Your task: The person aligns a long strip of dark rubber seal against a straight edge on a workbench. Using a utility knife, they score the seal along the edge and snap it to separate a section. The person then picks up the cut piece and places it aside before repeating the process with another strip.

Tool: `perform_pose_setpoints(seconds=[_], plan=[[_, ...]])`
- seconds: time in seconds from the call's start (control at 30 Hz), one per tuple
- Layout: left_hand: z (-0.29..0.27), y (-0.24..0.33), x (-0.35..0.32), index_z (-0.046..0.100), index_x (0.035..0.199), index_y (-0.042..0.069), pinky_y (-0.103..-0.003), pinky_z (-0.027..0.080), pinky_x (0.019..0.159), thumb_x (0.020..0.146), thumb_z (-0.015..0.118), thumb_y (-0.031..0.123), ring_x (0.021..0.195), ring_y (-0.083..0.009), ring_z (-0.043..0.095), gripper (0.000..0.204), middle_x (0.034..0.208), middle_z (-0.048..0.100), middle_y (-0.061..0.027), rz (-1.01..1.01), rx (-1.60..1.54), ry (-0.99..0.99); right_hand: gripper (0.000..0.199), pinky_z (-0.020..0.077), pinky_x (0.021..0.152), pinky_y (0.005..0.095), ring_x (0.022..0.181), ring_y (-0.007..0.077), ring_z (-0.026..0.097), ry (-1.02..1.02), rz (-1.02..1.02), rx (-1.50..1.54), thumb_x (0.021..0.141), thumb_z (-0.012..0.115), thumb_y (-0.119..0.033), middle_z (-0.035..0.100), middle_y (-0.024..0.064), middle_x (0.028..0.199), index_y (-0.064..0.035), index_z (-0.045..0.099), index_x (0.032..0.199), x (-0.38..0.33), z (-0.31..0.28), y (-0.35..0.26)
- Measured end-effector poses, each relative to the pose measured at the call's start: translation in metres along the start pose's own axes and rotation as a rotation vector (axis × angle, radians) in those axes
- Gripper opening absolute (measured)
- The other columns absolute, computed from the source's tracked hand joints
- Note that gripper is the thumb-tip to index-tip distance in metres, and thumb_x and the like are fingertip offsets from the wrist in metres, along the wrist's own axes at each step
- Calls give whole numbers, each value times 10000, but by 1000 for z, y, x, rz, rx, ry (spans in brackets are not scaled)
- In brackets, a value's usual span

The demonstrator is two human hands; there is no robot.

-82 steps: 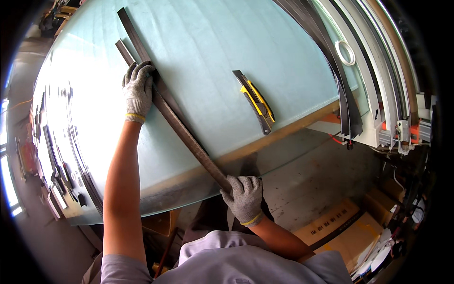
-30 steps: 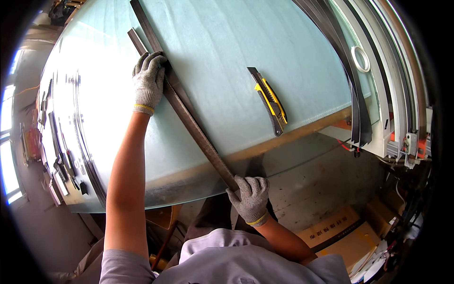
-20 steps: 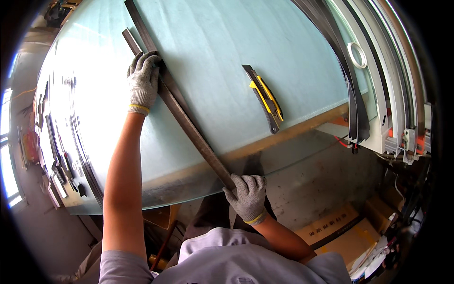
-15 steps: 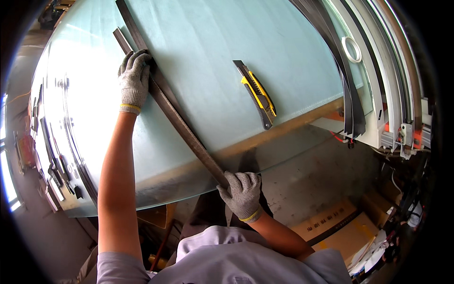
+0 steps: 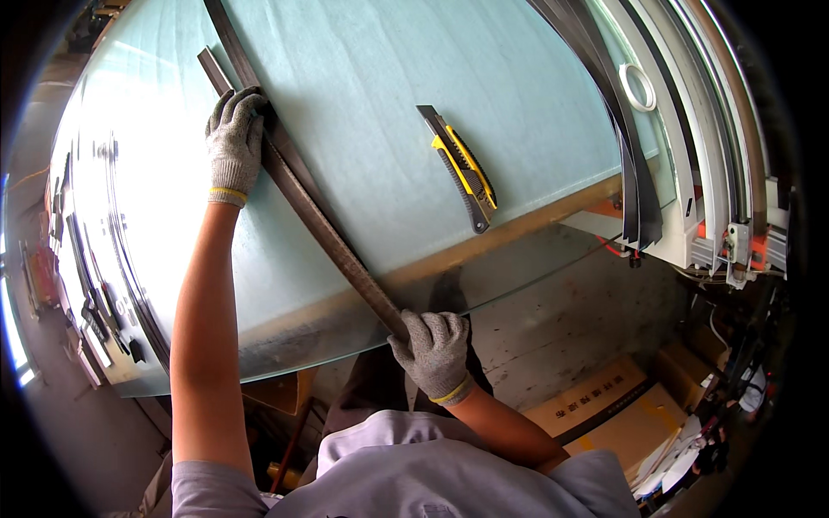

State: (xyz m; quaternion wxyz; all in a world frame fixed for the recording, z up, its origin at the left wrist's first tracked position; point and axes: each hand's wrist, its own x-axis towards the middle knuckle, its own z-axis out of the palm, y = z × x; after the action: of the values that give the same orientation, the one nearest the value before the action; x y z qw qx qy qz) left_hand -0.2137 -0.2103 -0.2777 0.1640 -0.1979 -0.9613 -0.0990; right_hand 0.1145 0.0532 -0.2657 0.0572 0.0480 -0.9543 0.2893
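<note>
A long dark metal-looking strip (image 5: 332, 243) runs slantwise over the glass tabletop (image 5: 363, 129). My left hand (image 5: 234, 147), in a grey knit glove, has its fingers curled over the upper part of the strip, whose end sticks out beyond them. Past the table's near edge, my right hand (image 5: 434, 356), gloved alike, is closed round the strip's lower end; its fingertips are partly hidden. Another dark flat strip (image 5: 231, 47) lies right alongside on the glass and passes by my left hand. To the right, untouched, rests a yellow and black utility knife (image 5: 464, 173) with its blade out.
Black strips (image 5: 635, 190) hang over the table's right side, near a white ring (image 5: 637, 87) and pale frame profiles (image 5: 691, 112). Several thin dark pieces (image 5: 91, 259) lie at the left. Below right, a cardboard box (image 5: 604, 401) sits on the floor.
The whole view has shifted slightly, so the table, knife and hands appear a little farther left. Both hands keep the same hold on the strip.
</note>
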Motion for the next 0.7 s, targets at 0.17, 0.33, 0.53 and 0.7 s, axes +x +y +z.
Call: perform_pose_setpoints(seconds=[0.17,0.33,0.53,0.7], plan=[[0,1,0,655,1238,114,-487,356,1166,982,582,136,1386,-350,476,267,1394,613,-76,-4,15,-9,465,447,781,463,914,271,550,22,-1,2,786,805,-309,548,55,998,-114,651,1180,0,1,0],[-2,1,1,641,1266,104,-484,340,1178,996,557,124,1395,-354,464,284,1428,594,-88,-11,11,-36,459,449,784,456,921,274,554,36,-12,8,791,805,-304,559,55,1001,-107,662,1179,-2,3,2],[-1,3,1,660,1228,123,-488,362,1164,981,586,148,1388,-348,477,259,1385,618,-65,7,32,2,458,455,833,441,896,283,562,88,-25,34,775,819,-296,591,48,1012,-103,681,1167,-4,5,5],[1,0,0,659,1231,123,-493,358,1165,984,586,154,1391,-347,474,260,1386,617,-69,0,20,1,463,457,837,440,895,281,566,95,-29,39,764,829,-284,595,49,1009,-105,681,1166,-4,5,5]])
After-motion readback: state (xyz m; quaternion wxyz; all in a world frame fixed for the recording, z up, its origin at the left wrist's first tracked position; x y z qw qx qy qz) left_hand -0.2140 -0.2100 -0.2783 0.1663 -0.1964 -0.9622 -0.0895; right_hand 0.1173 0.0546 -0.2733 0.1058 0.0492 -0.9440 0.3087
